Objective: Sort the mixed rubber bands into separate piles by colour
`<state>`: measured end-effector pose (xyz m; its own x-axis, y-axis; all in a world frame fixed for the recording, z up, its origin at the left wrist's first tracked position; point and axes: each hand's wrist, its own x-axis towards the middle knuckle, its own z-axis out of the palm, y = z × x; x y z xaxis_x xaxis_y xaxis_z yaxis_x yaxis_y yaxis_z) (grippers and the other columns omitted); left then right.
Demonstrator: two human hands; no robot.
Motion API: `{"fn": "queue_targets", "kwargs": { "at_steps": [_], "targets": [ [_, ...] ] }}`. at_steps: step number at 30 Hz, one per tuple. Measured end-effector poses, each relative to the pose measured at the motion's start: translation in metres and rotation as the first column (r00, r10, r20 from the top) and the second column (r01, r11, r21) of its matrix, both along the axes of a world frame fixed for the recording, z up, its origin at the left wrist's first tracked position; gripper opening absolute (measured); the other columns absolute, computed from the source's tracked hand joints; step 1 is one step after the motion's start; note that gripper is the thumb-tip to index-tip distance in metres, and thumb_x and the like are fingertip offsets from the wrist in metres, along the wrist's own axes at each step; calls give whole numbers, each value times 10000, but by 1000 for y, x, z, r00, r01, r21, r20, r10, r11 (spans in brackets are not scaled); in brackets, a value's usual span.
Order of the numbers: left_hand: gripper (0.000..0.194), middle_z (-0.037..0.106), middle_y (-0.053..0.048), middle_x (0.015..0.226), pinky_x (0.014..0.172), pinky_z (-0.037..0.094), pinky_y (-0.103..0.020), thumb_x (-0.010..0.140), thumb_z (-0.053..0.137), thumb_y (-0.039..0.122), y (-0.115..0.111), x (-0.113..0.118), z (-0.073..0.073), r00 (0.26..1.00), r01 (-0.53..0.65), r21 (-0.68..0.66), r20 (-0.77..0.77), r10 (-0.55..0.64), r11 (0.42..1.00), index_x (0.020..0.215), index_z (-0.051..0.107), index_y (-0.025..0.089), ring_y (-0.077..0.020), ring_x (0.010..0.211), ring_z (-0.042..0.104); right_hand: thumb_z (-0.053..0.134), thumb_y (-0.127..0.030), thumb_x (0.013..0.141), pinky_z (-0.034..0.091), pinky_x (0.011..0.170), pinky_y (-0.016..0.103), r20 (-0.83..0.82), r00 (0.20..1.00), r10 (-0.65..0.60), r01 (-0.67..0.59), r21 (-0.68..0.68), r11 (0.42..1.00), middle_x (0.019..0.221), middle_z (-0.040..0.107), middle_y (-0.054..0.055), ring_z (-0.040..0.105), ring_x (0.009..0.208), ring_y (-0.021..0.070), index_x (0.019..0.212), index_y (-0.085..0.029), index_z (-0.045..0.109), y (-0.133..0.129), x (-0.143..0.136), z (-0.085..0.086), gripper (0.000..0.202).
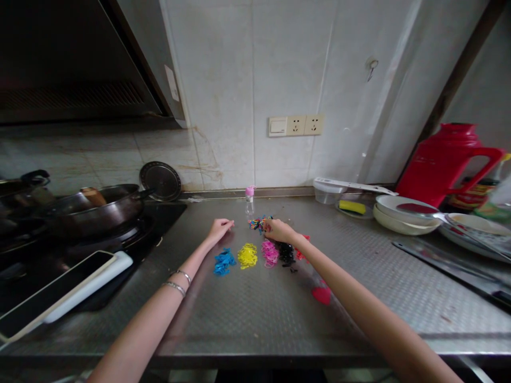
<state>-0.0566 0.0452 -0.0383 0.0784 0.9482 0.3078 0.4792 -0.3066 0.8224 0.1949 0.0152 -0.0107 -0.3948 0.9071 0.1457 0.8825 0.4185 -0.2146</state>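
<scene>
Small piles of coloured bands lie in a row on the metal counter: blue (pixel 224 261), yellow (pixel 247 256), pink (pixel 270 253), black (pixel 286 254) and red (pixel 302 249), the last partly behind my right forearm. Behind them is a mixed-colour pile (pixel 255 224), with my right hand (pixel 278 231) at its right side, fingers pinched; what they hold is too small to make out. My left hand (pixel 221 230) is above the blue pile, left of the mixed one, thumb and fingertips together on something too small to name. A small clear bottle with a pink top (pixel 249 194) stands behind the mixed pile.
On the left are a stove with a pan (pixel 107 210), a round dark lid (pixel 160 181) and a phone (pixel 56 292) on a white stand. At right are stacked bowls (pixel 405 219), a plastic tub (pixel 328 192), a knife (pixel 451 271) and a red thermos (pixel 439 162).
</scene>
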Motion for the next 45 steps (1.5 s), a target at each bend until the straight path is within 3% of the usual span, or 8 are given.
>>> {"fn": "queue_targets", "kwargs": {
  "at_steps": [8, 15, 22, 26, 32, 36, 40, 45],
  "targets": [
    [380, 526, 4, 504, 490, 302, -207, 700, 482, 462, 1, 0, -2, 1000, 0, 4, -18, 0, 1000, 644, 628, 116, -101, 487, 452, 497, -183, 703, 307, 550, 182, -22, 999, -28, 28, -4, 1000, 818, 627, 43, 555, 695, 135, 926, -202, 582, -3, 1, 0, 239],
    [381, 521, 4, 493, 492, 305, -209, 707, 473, 455, 2, -1, -3, 999, 12, 14, -35, -12, 1000, 644, 634, 116, -104, 488, 458, 493, -152, 666, 330, 539, 163, -238, 971, -19, 27, 28, 999, 702, 625, 12, 525, 614, 100, 867, -175, 606, 1, 23, 9, 231],
    [288, 549, -9, 489, 474, 317, -208, 679, 516, 373, 9, 4, -2, 997, -25, -34, -76, 23, 999, 634, 639, 117, -108, 480, 477, 545, -147, 586, 358, 507, 166, -246, 968, 39, -84, -174, 981, 619, 606, -12, 522, 555, 95, 835, -151, 625, 4, 58, 13, 262],
    [200, 611, -38, 571, 516, 365, -210, 633, 558, 283, 11, 21, 6, 990, -23, -33, -142, 18, 999, 668, 652, 109, -119, 537, 526, 545, -193, 599, 372, 515, 177, -222, 975, 1, -35, -149, 988, 650, 626, 4, 545, 583, 111, 812, -154, 640, 5, 64, 10, 236],
    [216, 622, -40, 594, 505, 366, -209, 637, 567, 284, -7, 70, 15, 918, 247, -57, -306, -253, 967, 717, 660, 106, -116, 524, 520, 495, -192, 644, 396, 575, 180, -267, 963, -32, 16, -64, 998, 694, 651, 30, 580, 648, 130, 768, -143, 653, 4, 66, 10, 207],
    [226, 624, -42, 598, 515, 363, -227, 600, 618, 340, -14, 93, 17, 872, 214, 11, -453, -186, 977, 678, 666, 133, -122, 511, 512, 479, -189, 658, 397, 596, 177, -237, 970, -43, 35, -41, 999, 713, 656, 26, 579, 666, 132, 774, -149, 655, 2, 65, 9, 214],
    [108, 634, -51, 618, 531, 367, -234, 593, 604, 225, -15, 102, 20, 848, 138, 26, -519, -105, 990, 639, 667, 151, -131, 528, 526, 476, -203, 670, 395, 616, 177, -208, 975, -74, 65, -52, 997, 733, 658, 27, 579, 685, 132, 786, -157, 660, 1, 65, 8, 222],
    [143, 648, -75, 648, 563, 383, -248, 621, 531, 144, -18, 103, 25, 816, 148, 11, -566, -116, 989, 620, 673, 144, -148, 559, 546, 475, -196, 668, 395, 632, 175, -205, 976, -73, 69, -29, 997, 756, 656, 29, 579, 694, 128, 815, -158, 657, 2, 68, 6, 237]
  ]
}}
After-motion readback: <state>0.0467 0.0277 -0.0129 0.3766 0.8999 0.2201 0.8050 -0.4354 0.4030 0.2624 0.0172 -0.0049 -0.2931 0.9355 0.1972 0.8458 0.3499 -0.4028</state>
